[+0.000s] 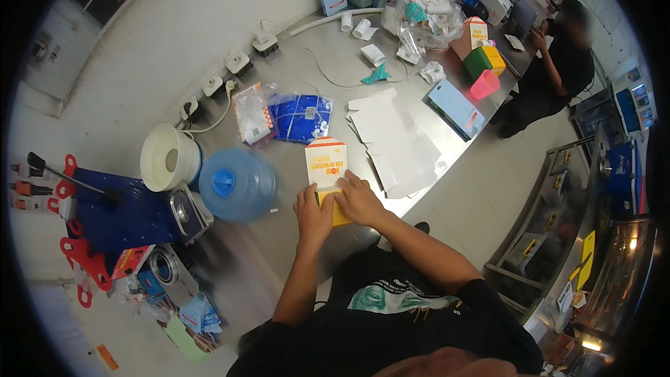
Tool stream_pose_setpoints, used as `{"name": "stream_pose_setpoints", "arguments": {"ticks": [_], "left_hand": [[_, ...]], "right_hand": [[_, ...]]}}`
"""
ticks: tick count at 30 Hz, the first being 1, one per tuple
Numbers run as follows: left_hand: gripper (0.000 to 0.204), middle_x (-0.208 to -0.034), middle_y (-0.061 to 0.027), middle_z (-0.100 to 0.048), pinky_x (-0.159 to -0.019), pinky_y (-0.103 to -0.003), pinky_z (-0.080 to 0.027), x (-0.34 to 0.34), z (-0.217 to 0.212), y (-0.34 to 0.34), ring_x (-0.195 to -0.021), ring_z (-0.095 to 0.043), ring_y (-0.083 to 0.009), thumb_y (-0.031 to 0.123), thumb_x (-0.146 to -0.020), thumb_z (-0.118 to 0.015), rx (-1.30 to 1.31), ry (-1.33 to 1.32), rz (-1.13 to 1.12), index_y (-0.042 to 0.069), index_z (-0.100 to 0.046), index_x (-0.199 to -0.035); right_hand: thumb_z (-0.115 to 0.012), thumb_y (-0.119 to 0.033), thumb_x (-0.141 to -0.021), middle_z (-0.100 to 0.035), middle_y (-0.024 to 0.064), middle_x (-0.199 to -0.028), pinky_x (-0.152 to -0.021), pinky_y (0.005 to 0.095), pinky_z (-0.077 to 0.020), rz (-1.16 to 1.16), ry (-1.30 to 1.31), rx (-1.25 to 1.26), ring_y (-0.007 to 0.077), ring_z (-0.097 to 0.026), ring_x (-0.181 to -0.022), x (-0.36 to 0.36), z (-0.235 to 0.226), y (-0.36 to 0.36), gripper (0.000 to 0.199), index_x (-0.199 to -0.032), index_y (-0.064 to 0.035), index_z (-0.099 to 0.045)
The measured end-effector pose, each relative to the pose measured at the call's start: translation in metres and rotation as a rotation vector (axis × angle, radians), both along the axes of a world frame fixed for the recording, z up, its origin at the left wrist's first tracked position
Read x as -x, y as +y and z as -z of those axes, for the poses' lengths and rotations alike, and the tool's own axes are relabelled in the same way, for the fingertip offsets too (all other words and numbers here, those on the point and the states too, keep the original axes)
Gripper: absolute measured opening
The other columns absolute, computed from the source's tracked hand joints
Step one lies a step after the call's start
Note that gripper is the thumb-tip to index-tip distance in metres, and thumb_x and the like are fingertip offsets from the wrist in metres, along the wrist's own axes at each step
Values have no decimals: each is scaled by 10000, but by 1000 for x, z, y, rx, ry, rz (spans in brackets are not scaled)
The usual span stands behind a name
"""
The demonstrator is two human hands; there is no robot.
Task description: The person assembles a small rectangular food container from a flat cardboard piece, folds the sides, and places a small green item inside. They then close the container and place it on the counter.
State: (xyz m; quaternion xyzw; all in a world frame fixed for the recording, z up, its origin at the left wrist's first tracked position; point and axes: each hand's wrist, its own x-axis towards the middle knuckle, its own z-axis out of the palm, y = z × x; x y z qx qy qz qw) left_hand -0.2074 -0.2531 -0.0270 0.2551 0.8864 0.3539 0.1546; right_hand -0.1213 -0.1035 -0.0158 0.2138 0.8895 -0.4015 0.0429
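Both of my hands are on a small carton box at the table's near edge. Its white top panel stands up with an orange-and-yellow print, and its lower part is yellow. My left hand grips the left side, thumb toward the middle. On the right side my right hand presses with its thumb and fingers. Beyond the box lie a blue plastic packet and a clear bag with an orange pattern. To its right, flat white cardboard sheets are spread on the metal table.
A blue water jug and a white bucket stand at left. A pink cup, a green-and-yellow box and a flat blue box sit at far right. A person is beyond the table's right edge.
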Motion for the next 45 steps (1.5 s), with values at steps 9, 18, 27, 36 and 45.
{"name": "stream_pose_setpoints", "arguments": {"ticks": [9, 18, 27, 36, 45], "left_hand": [[513, -1560, -195, -486, -1147, -520, -317, 0, 35, -2, -1361, -457, -402, 236, -1048, -533, -60, -123, -63, 63, -458, -1525], [513, -1628, -186, -359, -1209, -511, -225, -3, 55, -6, -1417, -390, -382, 317, -1090, -457, 78, 81, 6, 148, -412, -1572], [460, -1475, -227, -489, -1149, -492, -348, 24, 106, -18, -1334, -474, -394, 316, -1054, -492, -300, 107, -41, 32, -592, -1401], [515, -1374, -232, -561, -1089, -473, -456, 49, 51, 37, -1269, -552, -393, 65, -939, -595, -229, 634, 70, 3, -504, -1442], [453, -1311, -194, -629, -984, -426, -491, -76, 12, 240, -1150, -612, -331, 42, -1002, -519, -450, 213, 899, 3, -490, -1452]], "right_hand": [[-621, -396, -1007, -486, 244, -1452, -1060, 542, -439, 37, 15, -231, 448, -511, -1265, -6, 17, -16, 543, -1412, -42, -546], [-587, -476, -1015, -505, 218, -1383, -1007, 515, -445, -30, 5, -338, 393, -530, -1219, -15, 23, -7, 628, -1558, -183, -470], [-657, -281, -1005, -649, 253, -1192, -943, 440, -522, 188, 347, 152, 403, -656, -1069, -50, 17, 15, 641, -1540, -17, -421], [-611, -348, -1020, -734, 216, -873, -812, 517, -551, 1414, 33, 127, 388, -725, -855, -382, 56, 46, 365, -1060, -1, -715], [-616, -327, -978, -684, 298, -1258, -1026, 507, -521, 1944, -736, 642, 415, -640, -1240, -526, 104, -293, 443, -1123, 80, -717]]}}
